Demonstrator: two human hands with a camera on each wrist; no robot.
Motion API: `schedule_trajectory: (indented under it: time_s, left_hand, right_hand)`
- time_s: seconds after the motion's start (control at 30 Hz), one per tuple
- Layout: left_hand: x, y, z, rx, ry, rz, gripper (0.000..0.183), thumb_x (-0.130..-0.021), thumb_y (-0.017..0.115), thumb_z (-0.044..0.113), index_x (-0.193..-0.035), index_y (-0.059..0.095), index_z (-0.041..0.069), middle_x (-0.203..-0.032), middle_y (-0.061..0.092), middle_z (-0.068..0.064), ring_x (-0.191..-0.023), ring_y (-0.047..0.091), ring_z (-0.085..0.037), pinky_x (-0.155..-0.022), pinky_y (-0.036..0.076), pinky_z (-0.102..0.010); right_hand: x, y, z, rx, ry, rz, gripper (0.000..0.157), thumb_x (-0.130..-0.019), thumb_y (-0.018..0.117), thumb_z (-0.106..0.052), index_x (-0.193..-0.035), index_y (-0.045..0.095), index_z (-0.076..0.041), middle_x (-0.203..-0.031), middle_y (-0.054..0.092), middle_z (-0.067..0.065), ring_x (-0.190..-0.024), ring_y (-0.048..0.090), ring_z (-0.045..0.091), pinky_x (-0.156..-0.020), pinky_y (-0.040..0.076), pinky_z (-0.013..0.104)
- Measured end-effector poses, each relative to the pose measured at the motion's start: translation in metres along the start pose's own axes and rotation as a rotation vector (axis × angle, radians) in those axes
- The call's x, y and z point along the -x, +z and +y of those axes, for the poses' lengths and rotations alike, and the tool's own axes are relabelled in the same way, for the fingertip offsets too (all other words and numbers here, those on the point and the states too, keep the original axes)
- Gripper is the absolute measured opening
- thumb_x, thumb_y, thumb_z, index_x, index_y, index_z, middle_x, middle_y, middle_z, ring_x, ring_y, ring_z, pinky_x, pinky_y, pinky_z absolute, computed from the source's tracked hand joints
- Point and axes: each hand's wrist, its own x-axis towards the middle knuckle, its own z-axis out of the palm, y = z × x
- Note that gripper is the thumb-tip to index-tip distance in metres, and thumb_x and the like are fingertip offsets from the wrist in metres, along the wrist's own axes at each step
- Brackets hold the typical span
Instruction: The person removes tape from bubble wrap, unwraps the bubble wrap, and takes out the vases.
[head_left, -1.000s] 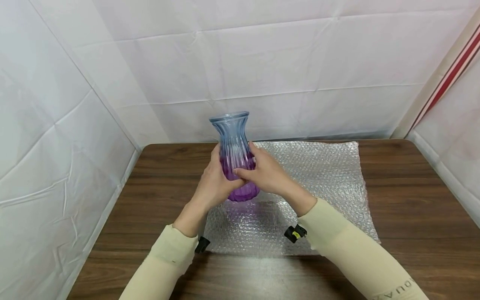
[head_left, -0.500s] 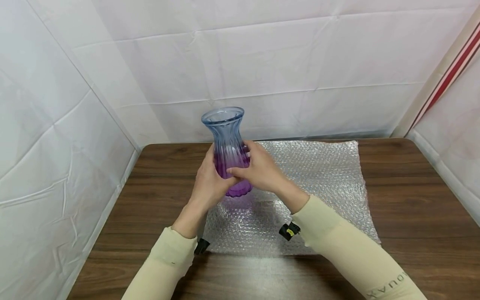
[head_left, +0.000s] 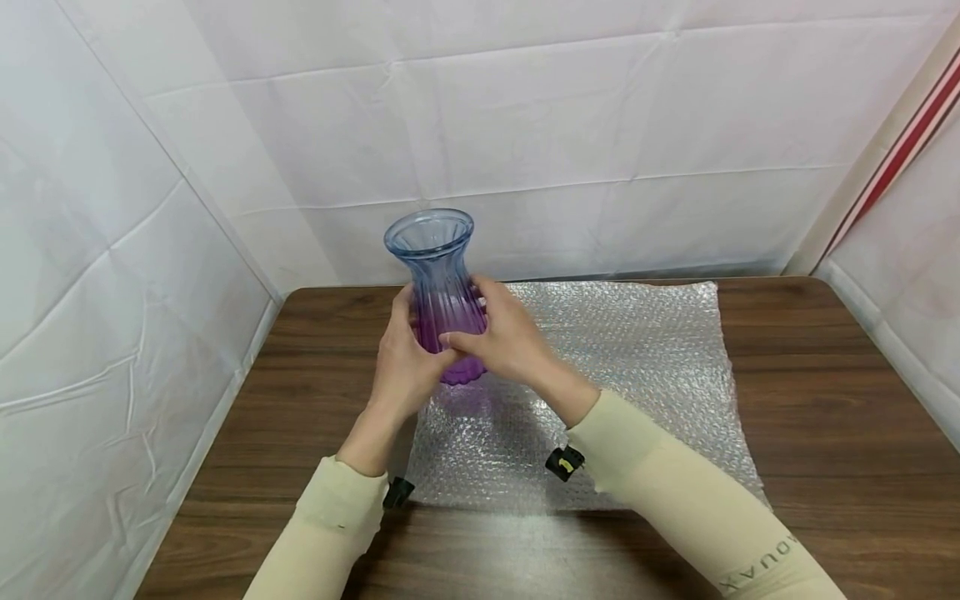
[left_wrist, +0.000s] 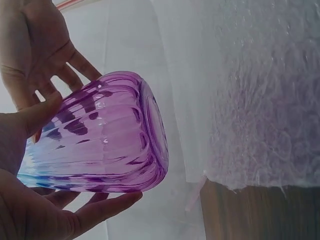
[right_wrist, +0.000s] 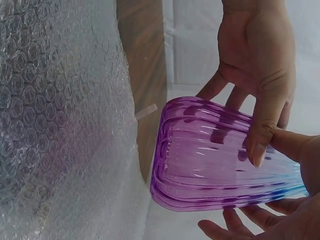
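A ribbed glass vase (head_left: 450,312), blue at its flared rim and purple toward the base, is held up by both hands over the left part of a bubble wrap sheet (head_left: 615,367). My left hand (head_left: 405,358) grips its left side, and my right hand (head_left: 513,337) grips its right side. The thumbs meet across the near face of the vase. In the left wrist view the purple base (left_wrist: 157,132) of the vase stands clear of the bubble wrap. The right wrist view shows fingers spread along both sides of the glass.
The bubble wrap lies flat on a dark wood-grain table (head_left: 825,392). White sheeting (head_left: 525,125) hangs behind and at both sides, with a red stripe (head_left: 900,158) at the right. A small black camera is strapped at each wrist.
Both hands have moved the vase left and slightly up. Its rim has tipped toward the head camera, so more of the opening shows. The bubble wrap has stayed in place.
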Motion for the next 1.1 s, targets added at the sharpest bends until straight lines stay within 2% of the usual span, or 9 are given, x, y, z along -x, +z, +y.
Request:
schedule_trajectory:
  time_s: [0.2,0.4,0.57,0.77,1.1]
  left_hand:
    - [-0.001,-0.003,-0.005,-0.034,0.018,0.044,0.102,-0.077,0.088,0.021,-0.161,0.029,0.016,-0.133,0.063,-0.017,-0.121,0.061,-0.033,-0.101,0.051,-0.051]
    - [-0.002,-0.006,-0.009,-0.039,0.010,0.056,0.101,-0.079,0.088,0.022,-0.161,0.028,0.018,-0.139,0.060,-0.019,-0.124,0.060,-0.035,-0.101,0.054,-0.052]
    - [-0.002,-0.008,-0.012,-0.044,0.004,0.052,0.101,-0.083,0.087,0.025,-0.162,0.025,0.018,-0.141,0.059,-0.020,-0.126,0.061,-0.035,-0.100,0.055,-0.052]
    - [-0.001,-0.011,-0.016,-0.078,0.006,0.055,0.099,-0.085,0.084,0.027,-0.162,0.023,0.018,-0.139,0.061,-0.024,-0.123,0.063,-0.038,-0.098,0.054,-0.054]
    - [-0.002,-0.015,-0.020,-0.107,-0.009,0.076,0.097,-0.087,0.084,0.029,-0.163,0.023,0.018,-0.139,0.061,-0.028,-0.123,0.064,-0.041,-0.098,0.054,-0.056]
  right_hand:
    - [-0.003,0.005,-0.004,0.020,-0.014,0.003,0.086,-0.088,0.083,-0.034,-0.157,0.040,-0.008,-0.149,0.056,0.014,-0.134,0.057,0.033,-0.112,0.048,0.049]
    - [-0.005,0.011,-0.005,0.048,-0.020,0.010,0.088,-0.090,0.082,-0.035,-0.160,0.036,-0.008,-0.154,0.052,0.017,-0.141,0.050,0.035,-0.118,0.041,0.053]
    - [-0.005,0.016,-0.006,0.071,0.005,0.014,0.091,-0.091,0.080,-0.040,-0.163,0.033,-0.011,-0.154,0.049,0.019,-0.139,0.051,0.038,-0.115,0.043,0.055]
    - [-0.006,0.020,-0.007,0.094,0.014,0.016,0.089,-0.092,0.078,-0.043,-0.164,0.032,-0.014,-0.149,0.051,0.018,-0.127,0.057,0.035,-0.107,0.050,0.052]
    - [-0.010,0.026,-0.008,0.078,0.021,0.006,0.089,-0.094,0.077,-0.042,-0.165,0.029,-0.019,-0.149,0.051,0.016,-0.125,0.059,0.034,-0.106,0.051,0.050]
